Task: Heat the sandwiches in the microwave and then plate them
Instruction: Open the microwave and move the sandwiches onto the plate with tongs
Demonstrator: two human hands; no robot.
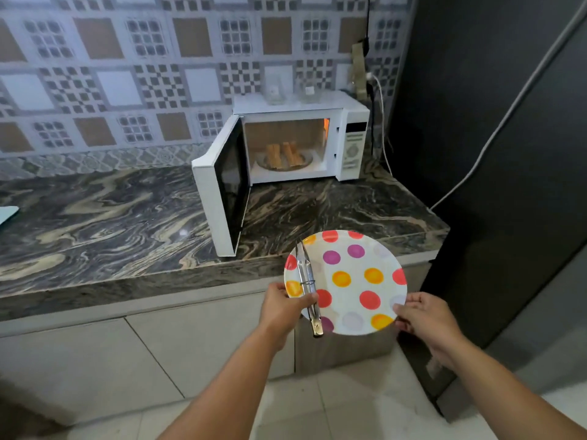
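A white microwave stands on the marble counter with its door swung open to the left. Inside, two toasted sandwiches lie on a glass plate. In front of the counter edge I hold a white plate with coloured dots between both hands. My left hand grips its left rim and pins a pair of metal tongs that lies along the plate's left side. My right hand grips the plate's right rim.
The marble counter runs left from the microwave, with a pale object at its far left edge. Two clear containers sit on the microwave top. A dark refrigerator stands at the right. A cable hangs along it.
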